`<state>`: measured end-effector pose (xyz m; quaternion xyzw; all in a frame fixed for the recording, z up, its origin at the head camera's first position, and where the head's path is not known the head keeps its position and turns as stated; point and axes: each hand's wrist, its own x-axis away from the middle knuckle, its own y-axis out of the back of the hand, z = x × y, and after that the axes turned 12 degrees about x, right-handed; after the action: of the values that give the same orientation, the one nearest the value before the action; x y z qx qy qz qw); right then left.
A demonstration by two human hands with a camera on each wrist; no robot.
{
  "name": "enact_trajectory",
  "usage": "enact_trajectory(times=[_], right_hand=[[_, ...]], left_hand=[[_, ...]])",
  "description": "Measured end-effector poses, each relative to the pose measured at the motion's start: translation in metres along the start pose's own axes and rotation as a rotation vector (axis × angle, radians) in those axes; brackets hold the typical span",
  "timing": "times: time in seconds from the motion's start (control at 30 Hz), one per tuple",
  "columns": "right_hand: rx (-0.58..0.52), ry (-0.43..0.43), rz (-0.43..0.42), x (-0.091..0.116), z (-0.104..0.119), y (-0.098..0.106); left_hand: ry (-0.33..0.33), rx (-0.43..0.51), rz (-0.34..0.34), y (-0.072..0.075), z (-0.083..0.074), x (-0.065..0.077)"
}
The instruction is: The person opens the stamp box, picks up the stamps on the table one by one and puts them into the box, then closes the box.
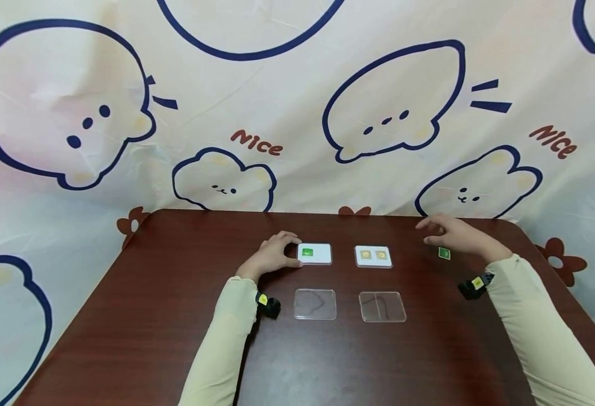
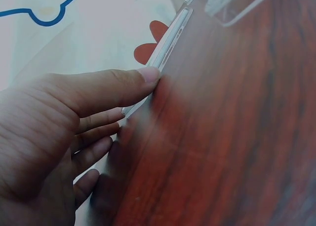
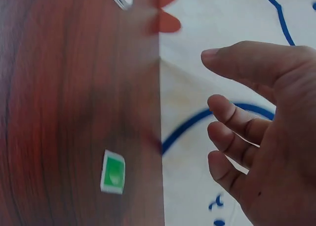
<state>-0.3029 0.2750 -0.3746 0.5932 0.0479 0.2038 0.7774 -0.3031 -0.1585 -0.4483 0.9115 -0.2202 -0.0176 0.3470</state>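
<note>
My left hand (image 1: 273, 254) holds the left end of a flat white rectangular case (image 1: 321, 255), thumb at its near edge and fingers at the far one. A small green square (image 1: 308, 252) lies on the white surface, towards the left. In the left wrist view the thumb presses the rim of the case (image 2: 170, 40). Over the table's far right part hovers my right hand (image 1: 457, 234), fingers loosely bent and nothing between them. Just below it a small green square piece with a pale border (image 1: 444, 254) lies on the wood.
Right of the held case lies a similar white case (image 1: 374, 249) bearing two yellowish squares. Two clear plastic lids or trays (image 1: 314, 304) lie nearer, side by side on the brown table (image 1: 175, 316). A patterned cloth (image 1: 297, 113) hangs behind the table's far edge.
</note>
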Motion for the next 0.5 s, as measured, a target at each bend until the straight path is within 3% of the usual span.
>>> enact_trajectory(times=[0.2,0.5], right_hand=[[-0.024,0.025,0.0,0.011,-0.025,0.002],[-0.108,0.039,0.078,0.016,-0.051,-0.013]], left_hand=[[-0.001,0.012,-0.002,-0.001,0.0,0.001],[-0.004,0.004,-0.002,-0.001,0.002,0.001]])
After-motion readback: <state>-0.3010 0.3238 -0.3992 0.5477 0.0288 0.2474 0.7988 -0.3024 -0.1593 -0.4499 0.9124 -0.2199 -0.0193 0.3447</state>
